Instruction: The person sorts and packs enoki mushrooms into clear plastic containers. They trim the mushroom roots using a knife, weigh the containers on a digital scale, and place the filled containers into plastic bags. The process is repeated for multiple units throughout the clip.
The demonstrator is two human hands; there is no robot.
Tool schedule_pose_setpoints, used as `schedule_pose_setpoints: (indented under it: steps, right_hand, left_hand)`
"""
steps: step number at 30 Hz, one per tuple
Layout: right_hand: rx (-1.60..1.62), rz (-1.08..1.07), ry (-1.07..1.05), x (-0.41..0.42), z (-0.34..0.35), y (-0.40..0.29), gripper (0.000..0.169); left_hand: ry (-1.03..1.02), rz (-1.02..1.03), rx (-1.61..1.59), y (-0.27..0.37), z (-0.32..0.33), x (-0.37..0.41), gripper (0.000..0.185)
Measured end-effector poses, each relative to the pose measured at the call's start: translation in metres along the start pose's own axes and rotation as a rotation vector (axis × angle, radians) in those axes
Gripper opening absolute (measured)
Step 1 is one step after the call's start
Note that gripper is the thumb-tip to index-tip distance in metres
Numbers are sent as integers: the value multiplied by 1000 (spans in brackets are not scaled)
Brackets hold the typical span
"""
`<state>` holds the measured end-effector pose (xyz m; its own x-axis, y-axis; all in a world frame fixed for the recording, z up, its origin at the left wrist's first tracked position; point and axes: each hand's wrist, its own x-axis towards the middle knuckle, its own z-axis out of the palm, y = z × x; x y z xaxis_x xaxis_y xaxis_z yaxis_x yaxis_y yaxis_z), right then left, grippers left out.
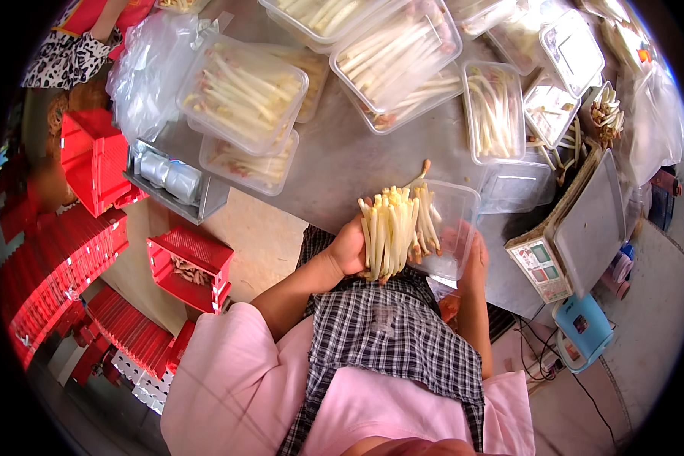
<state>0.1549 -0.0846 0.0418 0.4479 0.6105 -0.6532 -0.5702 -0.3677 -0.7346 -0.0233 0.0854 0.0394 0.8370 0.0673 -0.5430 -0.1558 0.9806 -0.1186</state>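
My left hand grips a bundle of pale, root-tipped vegetable stalks just above the checked apron. Against the bundle's right side, my right hand holds a clear plastic container by its right edge. More stalks lie at the container's left side, one of them sticking up past its rim. Parts of my right fingers show blurred through the plastic. Filled clear containers of similar stalks stand farther off on the metal table, among them a stack at left and another at centre.
A filled container stands at right, with empty ones beside it. A metal tray leans near a blue container with a handle. Plastic bags, a metal holder and red baskets are at left. Another person's arm shows top left.
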Motion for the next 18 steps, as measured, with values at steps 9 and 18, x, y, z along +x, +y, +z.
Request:
schedule_pose_setpoints:
  steps: [9, 18]
  right_hand:
    - [-250, -120, 67, -16, 15, -28, 43]
    - [-288, -116, 39, -15, 22, -20, 47]
  left_hand:
    - [64, -7, -8, 0, 12, 5, 71]
    - [-86, -44, 21, 12, 15, -4, 70]
